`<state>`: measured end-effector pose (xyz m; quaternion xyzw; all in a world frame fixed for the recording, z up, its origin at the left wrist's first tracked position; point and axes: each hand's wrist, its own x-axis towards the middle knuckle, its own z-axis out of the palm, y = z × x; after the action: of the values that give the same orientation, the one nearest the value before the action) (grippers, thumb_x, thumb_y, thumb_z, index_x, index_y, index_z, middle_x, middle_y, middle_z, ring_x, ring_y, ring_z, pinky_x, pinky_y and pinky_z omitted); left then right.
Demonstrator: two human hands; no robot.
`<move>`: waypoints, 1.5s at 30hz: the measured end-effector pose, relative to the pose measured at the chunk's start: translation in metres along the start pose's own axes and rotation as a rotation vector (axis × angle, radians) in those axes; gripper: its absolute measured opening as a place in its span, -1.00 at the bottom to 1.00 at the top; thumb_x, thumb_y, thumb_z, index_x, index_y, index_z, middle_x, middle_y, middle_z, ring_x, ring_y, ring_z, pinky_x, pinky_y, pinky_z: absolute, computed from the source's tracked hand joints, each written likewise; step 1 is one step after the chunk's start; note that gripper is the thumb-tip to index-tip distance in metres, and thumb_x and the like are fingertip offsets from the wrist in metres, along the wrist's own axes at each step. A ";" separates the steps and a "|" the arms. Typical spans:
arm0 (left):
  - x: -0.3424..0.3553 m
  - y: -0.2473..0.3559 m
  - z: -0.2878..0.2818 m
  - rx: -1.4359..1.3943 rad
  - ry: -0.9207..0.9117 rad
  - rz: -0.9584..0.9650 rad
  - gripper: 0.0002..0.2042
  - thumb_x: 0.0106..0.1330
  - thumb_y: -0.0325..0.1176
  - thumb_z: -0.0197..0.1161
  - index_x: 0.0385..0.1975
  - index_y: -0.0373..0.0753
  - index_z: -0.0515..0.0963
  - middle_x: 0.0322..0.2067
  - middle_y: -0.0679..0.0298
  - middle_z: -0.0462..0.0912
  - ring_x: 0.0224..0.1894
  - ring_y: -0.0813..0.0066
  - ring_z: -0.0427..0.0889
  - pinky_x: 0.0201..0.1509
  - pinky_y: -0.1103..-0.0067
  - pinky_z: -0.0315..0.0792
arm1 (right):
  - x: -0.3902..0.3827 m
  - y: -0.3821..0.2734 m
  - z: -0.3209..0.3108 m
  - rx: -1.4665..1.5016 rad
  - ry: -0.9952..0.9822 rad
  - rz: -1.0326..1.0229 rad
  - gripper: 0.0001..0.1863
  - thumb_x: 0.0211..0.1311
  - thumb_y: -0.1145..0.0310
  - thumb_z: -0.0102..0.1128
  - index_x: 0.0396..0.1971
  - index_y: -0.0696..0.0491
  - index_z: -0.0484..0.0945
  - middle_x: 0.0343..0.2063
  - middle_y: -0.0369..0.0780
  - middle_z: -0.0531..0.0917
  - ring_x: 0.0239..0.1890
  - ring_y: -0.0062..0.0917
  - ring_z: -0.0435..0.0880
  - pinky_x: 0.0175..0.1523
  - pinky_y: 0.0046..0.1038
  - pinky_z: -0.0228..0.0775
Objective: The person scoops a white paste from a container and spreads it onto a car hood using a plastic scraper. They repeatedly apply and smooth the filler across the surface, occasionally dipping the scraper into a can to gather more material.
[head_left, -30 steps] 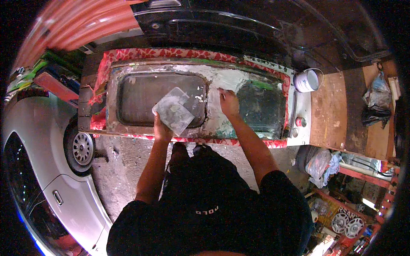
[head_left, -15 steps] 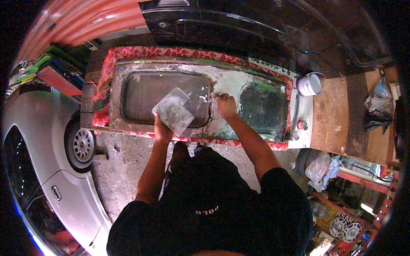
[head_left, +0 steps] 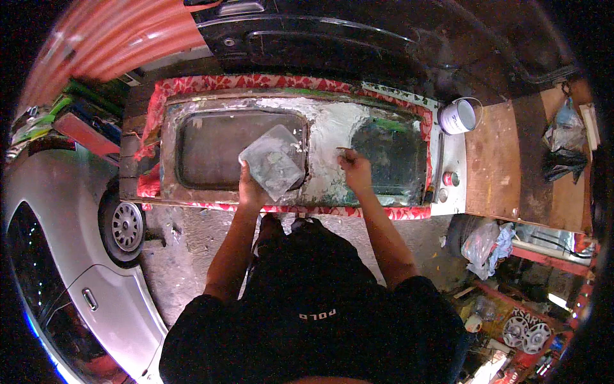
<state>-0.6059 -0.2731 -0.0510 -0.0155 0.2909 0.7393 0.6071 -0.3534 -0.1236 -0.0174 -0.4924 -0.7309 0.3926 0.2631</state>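
Observation:
My left hand (head_left: pixel 251 189) holds up a flat grey board (head_left: pixel 274 161) smeared with pale filler, tilted over a car door panel (head_left: pixel 332 128). The panel lies flat on a red patterned cloth (head_left: pixel 211 83) and has two window-like openings. My right hand (head_left: pixel 355 170) grips a small putty knife (head_left: pixel 344 150) whose blade rests on the white filler patch between the two openings. Both forearms reach in from below.
A white paint can (head_left: pixel 458 116) stands at the panel's right end, beside a wooden board (head_left: pixel 492 160) and a small red can (head_left: pixel 450 178). A silver car (head_left: pixel 70 256) with a wheel (head_left: pixel 125 225) is at the left. Bags and clutter lie at the right.
My right hand has slid slightly left and down over the filler patch with the knife. The left hand keeps the board in about the same place.

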 end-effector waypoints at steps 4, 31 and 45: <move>-0.004 -0.004 0.038 0.065 -0.062 -0.038 -0.30 0.31 0.22 -0.09 0.28 -0.21 0.15 0.20 0.12 0.32 0.21 0.10 0.34 0.26 0.18 0.25 | 0.004 -0.031 -0.020 0.250 -0.056 0.158 -0.71 0.14 0.43 0.24 -0.12 0.18 0.58 -0.44 -0.24 0.65 -0.42 -0.64 0.59 -0.33 -0.52 0.49; -0.055 -0.036 0.119 0.216 -0.087 0.093 -0.44 0.39 0.07 -0.08 0.25 -0.16 0.18 0.15 0.16 0.37 0.17 0.17 0.40 0.22 0.24 0.32 | -0.010 -0.079 -0.029 0.127 -0.166 -0.195 -0.74 0.02 0.46 0.33 -0.23 0.14 0.63 -0.55 -0.26 0.65 -0.53 -0.67 0.55 -0.37 -0.58 0.40; -0.040 -0.059 0.122 0.238 0.092 0.207 -0.51 0.42 0.02 -0.08 0.18 -0.19 0.23 0.02 0.15 0.46 0.01 0.28 0.52 0.02 0.33 0.48 | -0.030 -0.075 -0.006 0.161 -0.392 -0.083 -0.63 0.01 0.46 0.35 -0.13 0.22 0.58 -0.43 -0.19 0.68 -0.50 -0.62 0.58 -0.40 -0.56 0.44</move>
<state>-0.5017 -0.2480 0.0414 0.0527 0.4041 0.7566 0.5114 -0.3761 -0.1655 0.0483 -0.3535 -0.7540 0.5268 0.1703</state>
